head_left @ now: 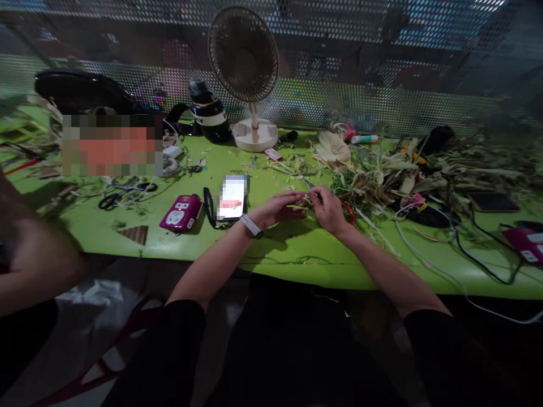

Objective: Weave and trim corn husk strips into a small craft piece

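Centre frame: right hand [328,209] pinches a small plant scrap [306,199], axis too small to read; left hand [282,208] beside it, fingers extended, loosely spread. Red-handled scissors [350,213] at right hand: tip upper-left, long axis slanting to lower-right; whether gripped, cannot tell.

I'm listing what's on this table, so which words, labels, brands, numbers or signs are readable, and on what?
Bottle: white band seems to end in "Y"; the rest is unclear.
Phone: screen pixelated, unreadable.
Purple box: markings too small.
Tube: label too small.
Packet: too blurred.
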`<act>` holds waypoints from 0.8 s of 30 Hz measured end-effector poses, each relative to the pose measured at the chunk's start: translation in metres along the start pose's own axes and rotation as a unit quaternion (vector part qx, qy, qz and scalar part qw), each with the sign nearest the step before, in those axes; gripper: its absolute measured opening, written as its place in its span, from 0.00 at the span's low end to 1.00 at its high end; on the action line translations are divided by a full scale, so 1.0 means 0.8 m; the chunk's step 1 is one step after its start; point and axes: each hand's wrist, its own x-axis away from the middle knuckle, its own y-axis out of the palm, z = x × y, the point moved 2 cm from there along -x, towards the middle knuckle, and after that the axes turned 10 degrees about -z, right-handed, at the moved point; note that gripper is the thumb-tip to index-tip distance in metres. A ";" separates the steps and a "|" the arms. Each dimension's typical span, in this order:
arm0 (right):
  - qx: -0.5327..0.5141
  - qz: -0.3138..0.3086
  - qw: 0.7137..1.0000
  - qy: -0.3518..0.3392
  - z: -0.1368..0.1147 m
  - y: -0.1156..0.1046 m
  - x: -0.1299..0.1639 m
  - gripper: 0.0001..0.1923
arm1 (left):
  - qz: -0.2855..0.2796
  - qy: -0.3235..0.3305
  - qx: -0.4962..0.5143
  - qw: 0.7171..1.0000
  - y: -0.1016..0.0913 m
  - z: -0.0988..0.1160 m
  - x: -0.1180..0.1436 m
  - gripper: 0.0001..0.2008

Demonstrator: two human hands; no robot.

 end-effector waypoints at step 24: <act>-0.243 0.023 0.964 0.104 -0.004 0.004 0.000 0.20 | 0.011 0.183 -0.107 0.977 -0.008 -0.007 -0.011 0.21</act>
